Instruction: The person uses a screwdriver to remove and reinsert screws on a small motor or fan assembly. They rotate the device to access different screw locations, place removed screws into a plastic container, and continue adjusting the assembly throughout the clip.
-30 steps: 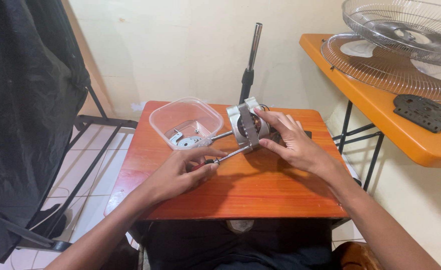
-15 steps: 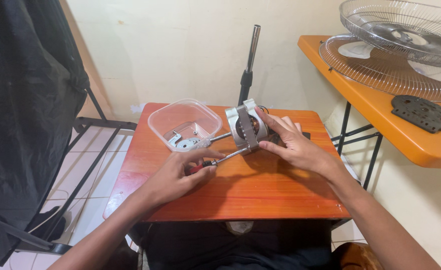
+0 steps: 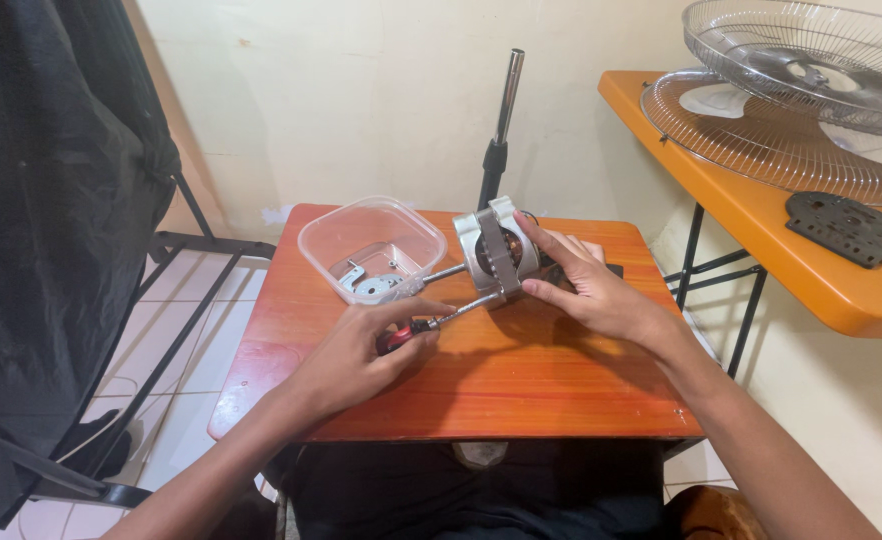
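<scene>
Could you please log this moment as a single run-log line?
left hand: holds screwdriver, tip at fan motor | right hand: steadies motor | clear tub: beside, metal parts inside

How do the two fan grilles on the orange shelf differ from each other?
The upper fan grille sits tilted, dome side down like a bowl, resting on the other one; the lower fan grille lies flat on the orange shelf. The upper one shows a metal hub at its middle, while the lower one has a pale flat disc near its centre. Both are round, silvery wire guards.
</scene>
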